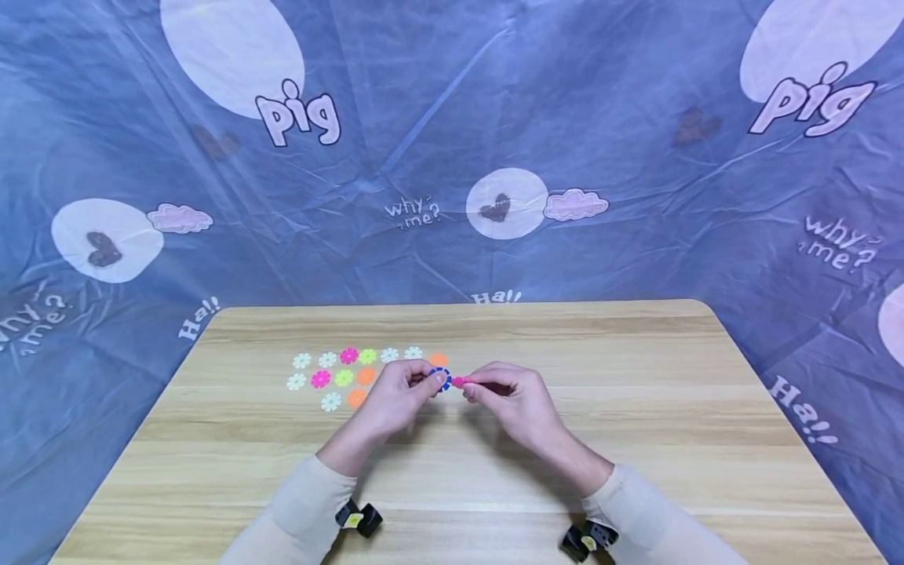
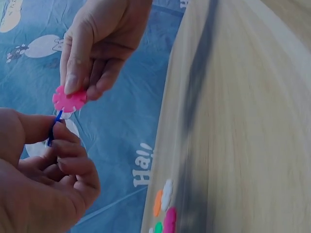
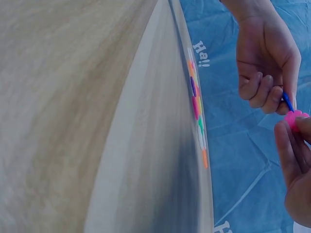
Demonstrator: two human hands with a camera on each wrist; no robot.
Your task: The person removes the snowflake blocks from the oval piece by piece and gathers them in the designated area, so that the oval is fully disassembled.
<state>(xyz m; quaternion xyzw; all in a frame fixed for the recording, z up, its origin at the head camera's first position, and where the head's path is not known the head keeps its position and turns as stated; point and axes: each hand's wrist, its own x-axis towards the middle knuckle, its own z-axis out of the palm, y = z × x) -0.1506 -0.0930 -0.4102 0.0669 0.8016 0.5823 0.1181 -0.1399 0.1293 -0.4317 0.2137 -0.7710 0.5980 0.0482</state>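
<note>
My left hand [image 1: 399, 397] pinches a blue notched disc [image 1: 443, 380] between thumb and fingers. Opposite it, my right hand [image 1: 514, 399] pinches a pink notched disc [image 2: 69, 100] by its edge. Both discs are held up above the table. In the left wrist view the blue disc [image 2: 54, 127] is turned edge-on, and its tip meets a slot in the pink disc's rim. The right wrist view shows the same contact, with the blue disc [image 3: 287, 101] set at an angle to the pink disc [image 3: 294, 119]. Fingers cover part of each disc.
Rows of loose notched discs lie left of and behind my left hand, among them a white disc [image 1: 301, 361], a pink disc [image 1: 321, 379], a yellow disc [image 1: 344, 378] and an orange disc [image 1: 356, 399]. They rest on a wooden table [image 1: 636, 408]. A blue printed cloth [image 1: 438, 259] hangs behind.
</note>
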